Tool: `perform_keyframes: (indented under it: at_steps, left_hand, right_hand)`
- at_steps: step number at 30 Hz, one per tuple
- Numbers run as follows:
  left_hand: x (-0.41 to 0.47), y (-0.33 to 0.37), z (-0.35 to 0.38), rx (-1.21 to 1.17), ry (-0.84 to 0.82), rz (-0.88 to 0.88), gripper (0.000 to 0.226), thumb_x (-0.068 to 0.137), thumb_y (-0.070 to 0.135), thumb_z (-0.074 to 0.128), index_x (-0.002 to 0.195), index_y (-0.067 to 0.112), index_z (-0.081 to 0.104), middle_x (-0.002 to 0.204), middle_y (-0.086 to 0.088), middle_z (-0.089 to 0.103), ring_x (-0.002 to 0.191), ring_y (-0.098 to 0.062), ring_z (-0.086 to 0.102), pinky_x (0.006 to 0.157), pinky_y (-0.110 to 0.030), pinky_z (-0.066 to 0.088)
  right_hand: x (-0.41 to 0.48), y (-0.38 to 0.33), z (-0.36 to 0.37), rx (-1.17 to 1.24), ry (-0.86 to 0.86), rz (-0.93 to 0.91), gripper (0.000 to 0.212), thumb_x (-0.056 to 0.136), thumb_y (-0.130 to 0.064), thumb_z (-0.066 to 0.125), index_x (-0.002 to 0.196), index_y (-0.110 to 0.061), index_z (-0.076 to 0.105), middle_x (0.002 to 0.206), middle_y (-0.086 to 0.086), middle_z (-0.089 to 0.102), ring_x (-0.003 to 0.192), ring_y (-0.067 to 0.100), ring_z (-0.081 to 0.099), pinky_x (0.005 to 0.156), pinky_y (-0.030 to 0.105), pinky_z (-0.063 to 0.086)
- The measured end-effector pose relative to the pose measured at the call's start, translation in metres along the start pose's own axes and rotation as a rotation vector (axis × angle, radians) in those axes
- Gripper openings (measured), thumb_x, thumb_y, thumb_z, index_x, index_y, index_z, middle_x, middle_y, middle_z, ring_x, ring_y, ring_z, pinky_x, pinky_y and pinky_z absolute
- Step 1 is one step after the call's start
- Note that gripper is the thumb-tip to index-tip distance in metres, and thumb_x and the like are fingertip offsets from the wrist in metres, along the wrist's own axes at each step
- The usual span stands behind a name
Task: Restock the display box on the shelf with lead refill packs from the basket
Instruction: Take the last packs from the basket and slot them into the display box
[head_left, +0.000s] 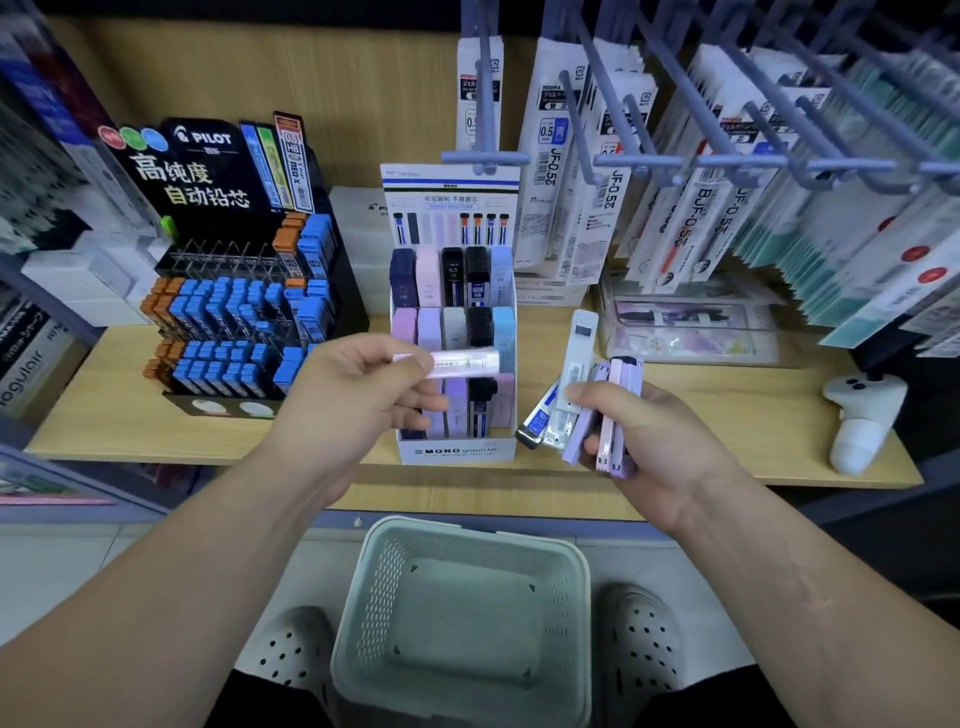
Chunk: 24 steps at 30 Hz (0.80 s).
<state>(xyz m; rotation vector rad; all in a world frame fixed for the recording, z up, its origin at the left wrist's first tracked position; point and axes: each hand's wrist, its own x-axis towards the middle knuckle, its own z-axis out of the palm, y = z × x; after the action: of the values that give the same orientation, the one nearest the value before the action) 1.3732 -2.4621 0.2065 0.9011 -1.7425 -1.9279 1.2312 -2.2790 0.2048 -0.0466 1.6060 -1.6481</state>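
Pink, glossy pack (462, 359) is jutting from the left hand's (358, 395) pinching fingertips; the right hand's (644, 441) curled fingers are clutching slim flat packs (582, 358).

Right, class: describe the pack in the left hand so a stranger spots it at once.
On the wooden shelf stands a white MONO display box. In front of it the left hand pinches one pale pink pack, held sideways. The box's packs stand upright, and the right hand grips a bundle.

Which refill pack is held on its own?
The pale pink pack, pinched sideways in the left hand; the right hand grips a bundle of packs.
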Motion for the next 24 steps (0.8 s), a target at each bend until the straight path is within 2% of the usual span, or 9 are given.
perform_keyframes:
  at_steps: [4, 6, 8, 9, 11, 13, 18, 21, 24]
  left_hand:
    - [-0.004, 0.004, 0.004, -0.05, -0.036, -0.029, 0.013, 0.091, -0.003, 0.061, 0.082, 0.005, 0.057, 0.077, -0.018, 0.073, 0.079, -0.036, 0.074, 0.06, -0.033, 0.058]
    - [-0.007, 0.004, 0.007, -0.027, -0.117, -0.062, 0.018, 0.091, -0.008, 0.06, 0.101, 0.006, 0.056, 0.081, -0.02, 0.073, 0.081, -0.038, 0.073, 0.064, -0.036, 0.059]
    - [-0.012, 0.002, 0.013, 0.008, -0.293, -0.096, 0.051, 0.091, -0.012, 0.058, 0.129, 0.021, 0.051, 0.086, -0.021, 0.073, 0.078, -0.038, 0.073, 0.067, -0.036, 0.06]
    - [-0.016, 0.0, 0.016, 0.036, -0.377, -0.102, 0.063, 0.091, -0.012, 0.057, 0.137, 0.029, 0.046, 0.088, -0.019, 0.072, 0.076, -0.037, 0.072, 0.067, -0.036, 0.059]
    - [-0.022, -0.005, 0.022, 0.121, -0.483, -0.074, 0.073, 0.093, -0.012, 0.054, 0.145, 0.038, 0.037, 0.095, -0.013, 0.066, 0.074, -0.037, 0.071, 0.068, -0.038, 0.059]
    - [-0.025, -0.009, 0.026, 0.218, -0.534, -0.034, 0.075, 0.095, -0.01, 0.052, 0.147, 0.041, 0.034, 0.102, -0.007, 0.057, 0.073, -0.036, 0.071, 0.069, -0.038, 0.058]
    - [-0.028, -0.01, 0.024, 0.334, -0.626, -0.016, 0.069, 0.1, -0.004, 0.044, 0.146, 0.046, 0.034, 0.105, 0.0, 0.051, 0.076, -0.032, 0.072, 0.074, -0.04, 0.059]
    - [-0.026, -0.006, 0.022, 0.304, -0.592, -0.032, 0.066, 0.099, -0.008, 0.037, 0.145, 0.039, 0.039, 0.115, -0.004, 0.051, 0.072, -0.032, 0.07, 0.069, -0.038, 0.057]
    - [-0.023, -0.004, 0.019, 0.17, -0.495, -0.058, 0.061, 0.097, -0.01, 0.034, 0.136, 0.034, 0.053, 0.123, -0.009, 0.057, 0.064, -0.03, 0.064, 0.065, -0.038, 0.055]
  right_hand:
    - [-0.003, 0.0, 0.003, 0.001, -0.018, 0.014, 0.006, 0.086, -0.007, 0.07, 0.092, -0.008, 0.067, 0.062, 0.004, 0.062, 0.044, 0.013, 0.045, 0.053, 0.029, 0.039]
    - [-0.004, 0.003, 0.005, -0.013, -0.031, 0.021, 0.005, 0.086, -0.007, 0.069, 0.091, -0.008, 0.067, 0.062, 0.005, 0.062, 0.044, 0.012, 0.045, 0.055, 0.03, 0.037]
    - [-0.004, 0.004, 0.006, -0.032, -0.058, 0.016, 0.004, 0.086, -0.008, 0.069, 0.09, -0.009, 0.068, 0.064, 0.006, 0.061, 0.044, 0.012, 0.045, 0.054, 0.029, 0.037]
    - [-0.004, 0.004, 0.006, -0.037, -0.066, 0.014, 0.001, 0.087, -0.008, 0.069, 0.088, -0.009, 0.068, 0.065, 0.006, 0.06, 0.044, 0.012, 0.045, 0.054, 0.028, 0.037]
    - [-0.004, 0.004, 0.007, -0.028, -0.057, 0.012, 0.01, 0.087, -0.009, 0.069, 0.078, -0.011, 0.065, 0.061, 0.004, 0.058, 0.045, 0.012, 0.045, 0.054, 0.028, 0.037]
    - [-0.004, 0.004, 0.007, -0.032, -0.051, 0.009, 0.017, 0.088, -0.009, 0.068, 0.073, -0.013, 0.062, 0.058, 0.003, 0.057, 0.045, 0.013, 0.045, 0.053, 0.028, 0.04]
    - [-0.008, 0.004, 0.01, -0.06, -0.077, 0.001, 0.014, 0.089, -0.008, 0.066, 0.077, -0.01, 0.06, 0.053, 0.003, 0.057, 0.041, 0.014, 0.048, 0.052, 0.027, 0.04]
    - [-0.004, 0.002, 0.008, -0.026, -0.002, 0.001, 0.01, 0.087, -0.009, 0.069, 0.08, -0.012, 0.064, 0.057, 0.001, 0.06, 0.043, 0.013, 0.048, 0.054, 0.028, 0.04]
    - [-0.002, 0.0, 0.004, -0.001, 0.027, 0.0, 0.005, 0.088, -0.01, 0.07, 0.085, -0.011, 0.066, 0.057, -0.001, 0.063, 0.042, 0.01, 0.051, 0.061, 0.033, 0.041]
